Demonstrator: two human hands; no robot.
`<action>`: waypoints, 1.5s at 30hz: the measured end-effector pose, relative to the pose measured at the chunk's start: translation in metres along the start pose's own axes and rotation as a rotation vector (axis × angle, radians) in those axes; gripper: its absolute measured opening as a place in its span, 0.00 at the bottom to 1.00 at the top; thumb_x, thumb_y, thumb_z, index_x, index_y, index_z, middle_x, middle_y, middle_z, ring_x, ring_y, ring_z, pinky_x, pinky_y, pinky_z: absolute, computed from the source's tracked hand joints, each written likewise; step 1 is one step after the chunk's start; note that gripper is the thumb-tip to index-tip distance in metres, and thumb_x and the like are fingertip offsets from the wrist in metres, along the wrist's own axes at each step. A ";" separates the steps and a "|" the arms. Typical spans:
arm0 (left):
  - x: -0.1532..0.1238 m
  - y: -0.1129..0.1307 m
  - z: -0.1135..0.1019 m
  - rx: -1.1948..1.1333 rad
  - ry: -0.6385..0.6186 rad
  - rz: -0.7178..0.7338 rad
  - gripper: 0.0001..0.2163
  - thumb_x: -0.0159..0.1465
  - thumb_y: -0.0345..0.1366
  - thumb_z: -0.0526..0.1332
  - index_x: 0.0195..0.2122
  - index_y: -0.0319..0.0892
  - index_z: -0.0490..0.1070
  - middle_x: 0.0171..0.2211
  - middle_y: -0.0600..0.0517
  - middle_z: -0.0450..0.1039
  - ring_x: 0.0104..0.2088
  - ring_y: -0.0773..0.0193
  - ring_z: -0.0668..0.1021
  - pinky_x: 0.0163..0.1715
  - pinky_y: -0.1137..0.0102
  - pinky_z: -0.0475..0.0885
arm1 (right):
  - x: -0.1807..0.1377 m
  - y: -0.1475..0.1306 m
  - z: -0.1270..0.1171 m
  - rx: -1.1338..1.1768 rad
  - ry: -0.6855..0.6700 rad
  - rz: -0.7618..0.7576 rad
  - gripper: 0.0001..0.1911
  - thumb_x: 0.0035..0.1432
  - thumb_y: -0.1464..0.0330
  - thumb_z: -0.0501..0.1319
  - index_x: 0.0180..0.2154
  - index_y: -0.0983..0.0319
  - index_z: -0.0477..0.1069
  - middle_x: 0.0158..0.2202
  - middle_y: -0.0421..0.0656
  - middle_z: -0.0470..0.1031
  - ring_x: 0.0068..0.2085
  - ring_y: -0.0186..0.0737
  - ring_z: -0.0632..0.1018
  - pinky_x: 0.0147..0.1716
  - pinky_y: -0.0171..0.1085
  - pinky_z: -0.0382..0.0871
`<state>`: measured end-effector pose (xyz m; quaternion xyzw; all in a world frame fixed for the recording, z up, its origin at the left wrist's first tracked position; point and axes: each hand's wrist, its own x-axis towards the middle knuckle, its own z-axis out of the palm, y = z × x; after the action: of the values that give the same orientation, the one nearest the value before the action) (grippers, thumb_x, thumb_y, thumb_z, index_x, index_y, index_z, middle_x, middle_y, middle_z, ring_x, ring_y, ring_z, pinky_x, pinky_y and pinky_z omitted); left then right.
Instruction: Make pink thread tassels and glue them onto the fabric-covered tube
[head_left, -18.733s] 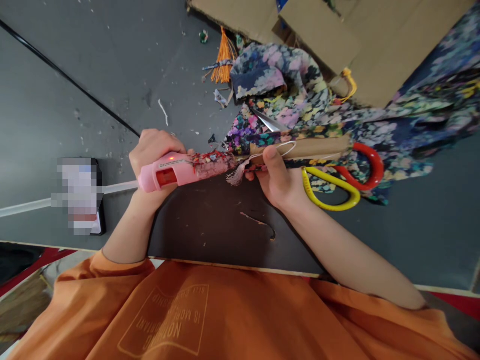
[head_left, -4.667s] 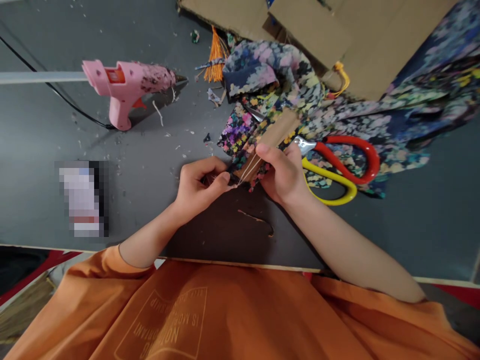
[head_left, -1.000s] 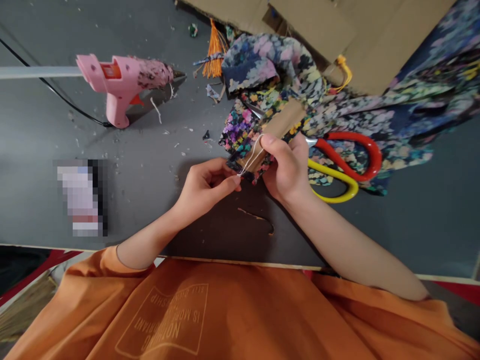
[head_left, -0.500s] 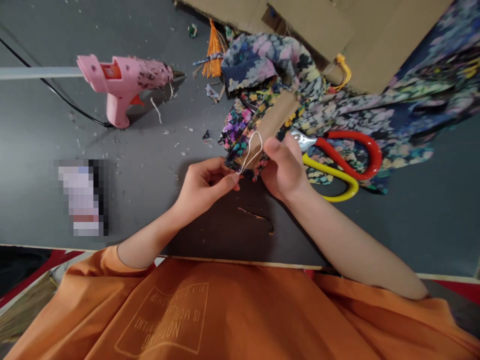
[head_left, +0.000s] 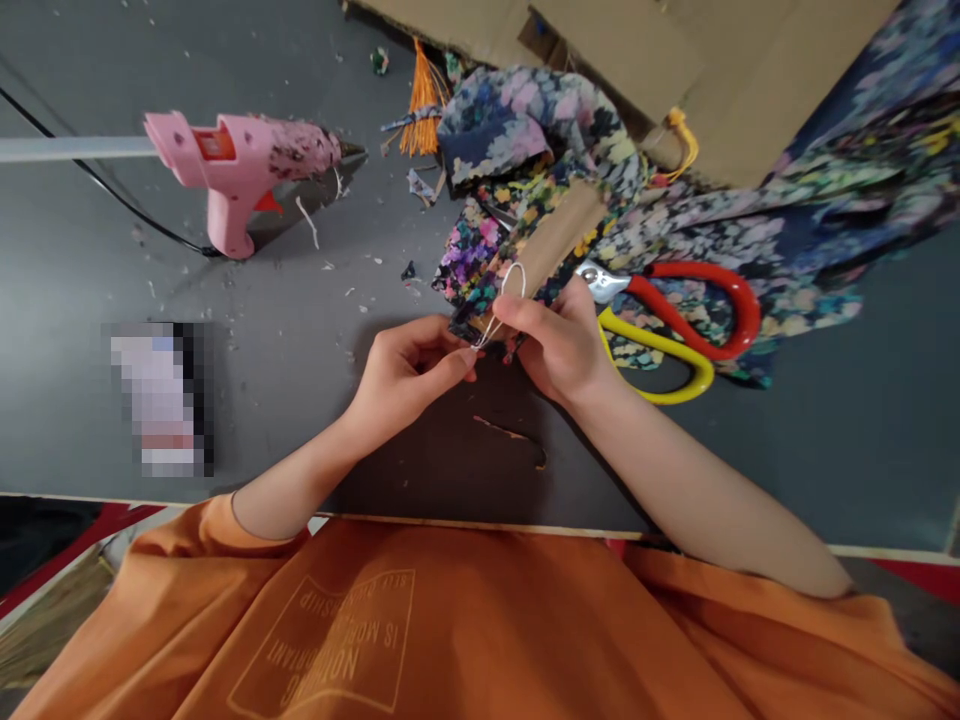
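Between my hands is a cardboard strip (head_left: pixel 559 235) with dark floral fabric (head_left: pixel 469 250) around it. A loop of white string (head_left: pixel 514 272) lies over its near end. My left hand (head_left: pixel 412 375) pinches the string's lower end at the fabric corner. My right hand (head_left: pixel 562 340) is closed around the strip's near right side, its thumb pressing on the string loop; its other fingers are partly hidden beneath. Just right of that hand lie scissors (head_left: pixel 701 310) with one red and one yellow handle, their blades mostly covered by fabric.
A pink glue gun (head_left: pixel 232 150) with a clear stick and black cord lies at left. Below it is a blurred-out object (head_left: pixel 161 400). Floral cloth (head_left: pixel 750 210), an orange tassel (head_left: pixel 424 105) and a cardboard sheet (head_left: pixel 735 80) cover the back. Scraps dot the grey table (head_left: pixel 300 320).
My right thumb has moved left and slightly down, from the cardboard's edge onto the white string loop. My left hand keeps its pinch in nearly the same place.
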<state>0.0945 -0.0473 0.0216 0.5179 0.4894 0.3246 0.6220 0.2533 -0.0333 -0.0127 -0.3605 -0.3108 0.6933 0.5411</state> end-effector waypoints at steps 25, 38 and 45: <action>0.000 -0.004 -0.002 -0.108 -0.015 -0.031 0.11 0.60 0.42 0.66 0.31 0.40 0.68 0.25 0.55 0.74 0.20 0.75 0.72 0.18 0.80 0.65 | -0.001 -0.002 0.002 -0.073 0.062 0.003 0.06 0.55 0.69 0.68 0.28 0.60 0.72 0.25 0.32 0.72 0.26 0.27 0.71 0.27 0.30 0.66; 0.001 -0.004 -0.001 -0.070 -0.011 -0.013 0.10 0.60 0.40 0.65 0.29 0.40 0.66 0.23 0.56 0.72 0.19 0.76 0.70 0.17 0.80 0.64 | -0.003 -0.001 0.004 -0.093 0.119 -0.005 0.06 0.54 0.69 0.68 0.28 0.57 0.72 0.26 0.33 0.71 0.27 0.30 0.70 0.29 0.32 0.65; 0.000 -0.005 -0.002 -0.045 0.001 0.012 0.10 0.60 0.40 0.65 0.28 0.40 0.67 0.22 0.56 0.72 0.19 0.76 0.70 0.17 0.79 0.63 | -0.003 0.000 0.005 -0.105 0.117 -0.045 0.08 0.53 0.67 0.70 0.28 0.58 0.72 0.25 0.33 0.70 0.27 0.28 0.69 0.27 0.31 0.65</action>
<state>0.0920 -0.0483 0.0166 0.5065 0.4789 0.3395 0.6315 0.2498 -0.0365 -0.0096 -0.4212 -0.3227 0.6413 0.5542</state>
